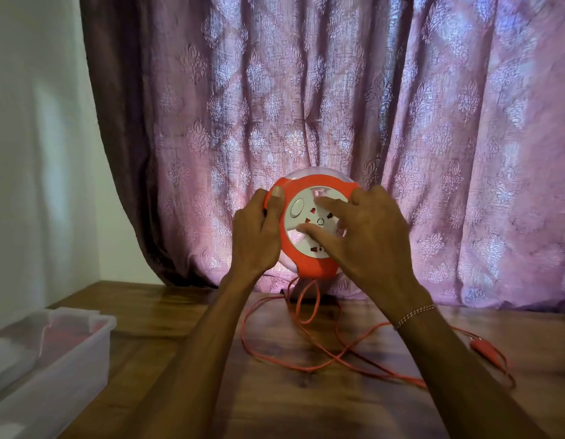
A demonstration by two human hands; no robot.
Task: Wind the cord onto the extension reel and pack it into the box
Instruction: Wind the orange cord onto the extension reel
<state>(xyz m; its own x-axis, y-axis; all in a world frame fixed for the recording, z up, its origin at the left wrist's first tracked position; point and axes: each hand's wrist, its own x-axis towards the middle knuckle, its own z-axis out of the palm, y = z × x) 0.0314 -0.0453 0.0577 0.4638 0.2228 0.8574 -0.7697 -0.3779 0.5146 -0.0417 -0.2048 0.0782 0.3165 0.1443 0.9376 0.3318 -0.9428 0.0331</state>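
Wooden table (186,315) runs under everything; pink patterned curtain (338,106) hangs right behind the extension reel (309,217), white wall (37,153) to the reel's left. Clear plastic box (53,353) sits on the table well to the lower left of the reel, something reddish inside, too blurred to tell what. Nothing lies between reel and box except bare table and the left forearm.

Reel is held up above the table's far edge, in front of the curtain. Round orange-red body, white socket face turned toward the camera, tilted a bit; disc stands roughly upright, its axis pointing at the viewer. Round white button on the face's left part.

Orange cord (293,353) drops from the reel's bottom edge and sprawls in loose loops on the table below and to the right of the reel, not wound. Plug (480,346) lies on the table far right of the reel, blurred.

Left hand (259,229) grips the reel's left rim, thumb laid over the front edge, fingers curled behind. Right hand (366,229) is spread over the socket face, fingers (328,204) extended and touching the white disc, motion-blurred; palm covers the reel's right rim. Thin bracelet (415,315) on the right wrist.
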